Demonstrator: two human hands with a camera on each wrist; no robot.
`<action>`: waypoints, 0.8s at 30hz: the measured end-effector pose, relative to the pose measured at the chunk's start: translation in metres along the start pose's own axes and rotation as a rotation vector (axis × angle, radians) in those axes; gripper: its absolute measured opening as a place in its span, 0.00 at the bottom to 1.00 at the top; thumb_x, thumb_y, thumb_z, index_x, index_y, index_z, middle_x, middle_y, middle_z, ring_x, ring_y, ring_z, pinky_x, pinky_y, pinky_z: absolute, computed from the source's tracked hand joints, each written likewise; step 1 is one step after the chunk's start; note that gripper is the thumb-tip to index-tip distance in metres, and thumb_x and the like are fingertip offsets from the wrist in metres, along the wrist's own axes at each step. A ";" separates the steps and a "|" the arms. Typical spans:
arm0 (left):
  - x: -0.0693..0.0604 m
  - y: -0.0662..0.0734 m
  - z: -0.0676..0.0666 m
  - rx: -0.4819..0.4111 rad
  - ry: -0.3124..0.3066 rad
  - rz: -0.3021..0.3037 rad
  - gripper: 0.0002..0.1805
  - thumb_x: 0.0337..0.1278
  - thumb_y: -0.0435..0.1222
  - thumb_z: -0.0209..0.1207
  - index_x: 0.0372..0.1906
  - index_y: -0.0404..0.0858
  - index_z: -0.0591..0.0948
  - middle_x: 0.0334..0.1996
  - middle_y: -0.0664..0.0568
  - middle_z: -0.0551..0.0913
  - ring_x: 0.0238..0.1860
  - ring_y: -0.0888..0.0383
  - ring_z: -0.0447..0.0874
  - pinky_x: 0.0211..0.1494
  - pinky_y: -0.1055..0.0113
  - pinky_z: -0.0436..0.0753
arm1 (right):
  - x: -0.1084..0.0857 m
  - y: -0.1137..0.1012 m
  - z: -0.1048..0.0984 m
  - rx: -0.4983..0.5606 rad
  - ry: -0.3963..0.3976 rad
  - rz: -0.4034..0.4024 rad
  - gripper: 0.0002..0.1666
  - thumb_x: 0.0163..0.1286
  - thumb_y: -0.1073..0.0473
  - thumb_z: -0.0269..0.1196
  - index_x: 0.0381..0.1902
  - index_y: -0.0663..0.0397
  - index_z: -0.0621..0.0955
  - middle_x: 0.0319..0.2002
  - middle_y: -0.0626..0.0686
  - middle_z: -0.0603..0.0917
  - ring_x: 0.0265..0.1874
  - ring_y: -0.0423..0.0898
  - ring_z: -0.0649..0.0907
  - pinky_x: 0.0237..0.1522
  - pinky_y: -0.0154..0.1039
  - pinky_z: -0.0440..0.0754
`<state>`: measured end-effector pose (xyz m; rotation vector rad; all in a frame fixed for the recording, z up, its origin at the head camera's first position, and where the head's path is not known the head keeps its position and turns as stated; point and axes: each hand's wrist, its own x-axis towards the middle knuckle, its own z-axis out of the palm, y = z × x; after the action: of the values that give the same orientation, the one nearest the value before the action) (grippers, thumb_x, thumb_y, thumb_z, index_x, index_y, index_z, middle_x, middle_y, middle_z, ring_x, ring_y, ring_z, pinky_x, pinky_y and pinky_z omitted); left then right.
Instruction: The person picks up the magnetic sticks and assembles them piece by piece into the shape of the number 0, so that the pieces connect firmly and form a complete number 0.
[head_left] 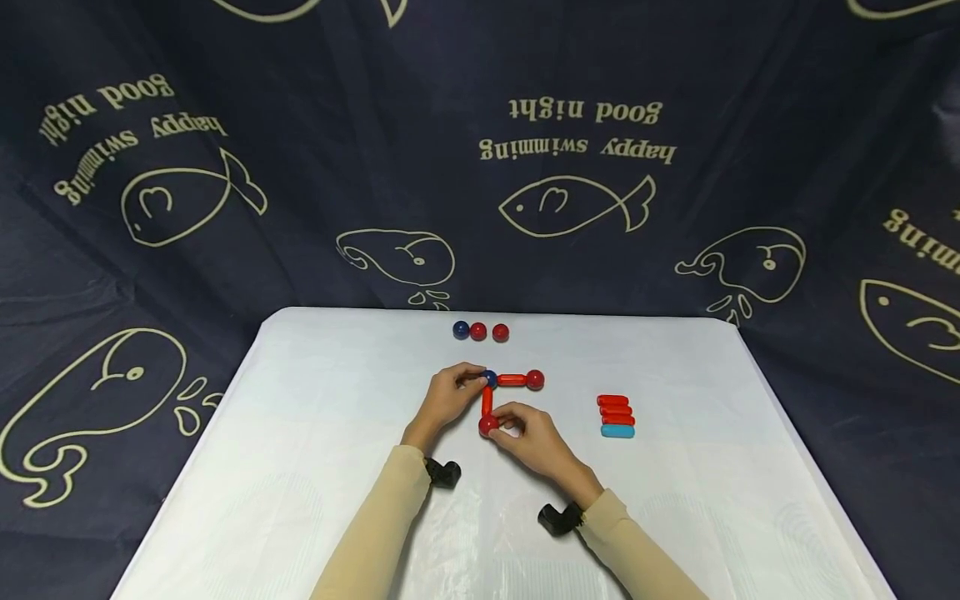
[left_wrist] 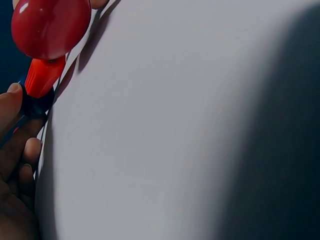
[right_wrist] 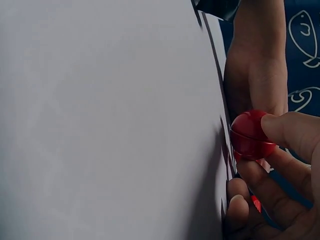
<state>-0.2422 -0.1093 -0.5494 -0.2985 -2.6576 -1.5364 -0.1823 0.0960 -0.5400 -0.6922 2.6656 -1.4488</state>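
Fingertips partly cover the glossy dark-blue ball [head_left: 490,378], which the left hand [head_left: 448,396], cut off in its own wrist view, pinches between thumb and fingers. Toward the person, a slim red rod [head_left: 487,402], its lower end hard to make out, links it to the glossy red ball [head_left: 488,426] gripped in the fingertips of the right hand [head_left: 536,437]; whether this ball touches the white surface [head_left: 300,500] cannot be told. A second red rod [head_left: 512,380] runs rightward from the blue ball to another red ball [head_left: 535,380], beyond the right hand.

Red rods [head_left: 512,380], dk blue ball [head_left: 491,377]
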 end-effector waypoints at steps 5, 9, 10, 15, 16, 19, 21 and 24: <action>0.001 -0.001 0.000 -0.003 0.004 0.005 0.14 0.69 0.38 0.65 0.54 0.40 0.87 0.43 0.49 0.91 0.37 0.62 0.83 0.42 0.67 0.79 | 0.000 0.000 0.001 -0.008 -0.001 0.004 0.14 0.66 0.60 0.73 0.49 0.52 0.87 0.43 0.47 0.90 0.40 0.43 0.85 0.44 0.36 0.82; 0.001 -0.001 0.001 -0.004 0.004 0.008 0.14 0.69 0.38 0.65 0.54 0.40 0.87 0.43 0.49 0.91 0.37 0.61 0.83 0.42 0.67 0.79 | 0.000 -0.001 0.002 -0.004 0.002 0.016 0.14 0.65 0.60 0.73 0.49 0.51 0.87 0.44 0.47 0.89 0.40 0.44 0.85 0.44 0.38 0.82; 0.001 -0.001 0.001 -0.004 0.004 0.007 0.14 0.69 0.38 0.65 0.54 0.40 0.87 0.43 0.49 0.91 0.37 0.61 0.82 0.42 0.67 0.79 | 0.000 -0.001 0.002 -0.004 0.001 0.019 0.14 0.65 0.60 0.73 0.49 0.51 0.87 0.44 0.47 0.89 0.40 0.44 0.85 0.45 0.38 0.82; 0.001 -0.001 0.001 -0.002 -0.003 -0.003 0.14 0.69 0.38 0.64 0.55 0.39 0.87 0.42 0.49 0.90 0.37 0.62 0.82 0.42 0.68 0.79 | -0.002 -0.002 0.004 -0.013 -0.008 0.027 0.14 0.66 0.60 0.73 0.49 0.51 0.86 0.44 0.47 0.89 0.40 0.42 0.84 0.46 0.37 0.82; 0.001 -0.001 0.001 -0.002 -0.004 -0.006 0.14 0.70 0.38 0.64 0.55 0.39 0.87 0.42 0.49 0.90 0.37 0.62 0.82 0.42 0.68 0.79 | -0.002 -0.002 0.004 -0.013 -0.009 0.028 0.15 0.66 0.60 0.73 0.50 0.52 0.86 0.44 0.46 0.89 0.40 0.42 0.84 0.46 0.37 0.82; 0.000 -0.001 0.001 -0.001 -0.005 -0.010 0.14 0.70 0.39 0.64 0.55 0.40 0.87 0.43 0.50 0.90 0.38 0.62 0.82 0.42 0.68 0.79 | -0.002 -0.002 0.005 -0.013 -0.006 0.027 0.15 0.66 0.60 0.73 0.50 0.52 0.86 0.43 0.46 0.89 0.40 0.42 0.84 0.46 0.37 0.82; 0.000 -0.001 0.001 -0.002 -0.006 -0.018 0.14 0.70 0.39 0.64 0.55 0.40 0.87 0.43 0.50 0.90 0.38 0.62 0.82 0.42 0.69 0.79 | -0.002 -0.002 0.005 -0.010 -0.003 0.024 0.14 0.66 0.60 0.73 0.49 0.52 0.86 0.44 0.46 0.89 0.41 0.42 0.84 0.46 0.37 0.82; 0.000 -0.001 0.001 0.004 0.000 -0.010 0.13 0.70 0.39 0.64 0.55 0.40 0.87 0.44 0.50 0.90 0.39 0.61 0.83 0.43 0.68 0.80 | -0.002 -0.002 0.005 -0.005 -0.002 0.022 0.14 0.66 0.60 0.73 0.49 0.52 0.86 0.44 0.47 0.89 0.41 0.43 0.85 0.46 0.37 0.82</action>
<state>-0.2424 -0.1088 -0.5511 -0.2863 -2.6662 -1.5332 -0.1783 0.0921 -0.5421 -0.6616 2.6673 -1.4364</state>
